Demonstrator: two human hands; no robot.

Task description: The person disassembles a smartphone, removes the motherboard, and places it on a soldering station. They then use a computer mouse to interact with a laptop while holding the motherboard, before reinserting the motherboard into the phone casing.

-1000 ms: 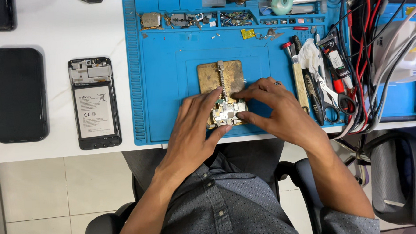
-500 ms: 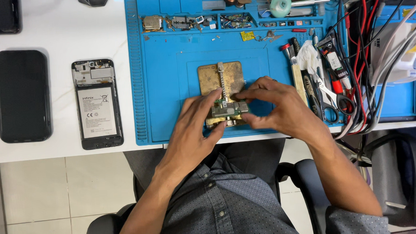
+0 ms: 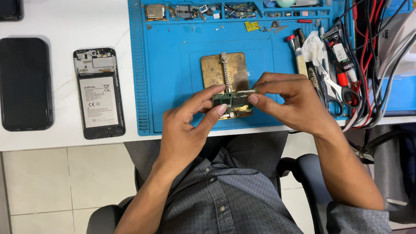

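Both hands, left (image 3: 185, 127) and right (image 3: 291, 101), pinched the small board (image 3: 232, 102) between their fingers. A loose pinch could have dropped it onto the holder (image 3: 224, 69) below.

Both hands meet over the near edge of the blue work mat (image 3: 169, 86). Left hand (image 3: 185, 132) and right hand (image 3: 291, 101) pinch a small green circuit board (image 3: 233, 99) between fingertips, just above a brass board holder (image 3: 213, 70). Left of the mat on the white table (image 3: 73, 20): 1 opened phone (image 3: 98, 92), battery showing, and 1 black phone (image 3: 24, 83). Far right: scissors (image 3: 338, 95), tangled cables (image 3: 378, 44).
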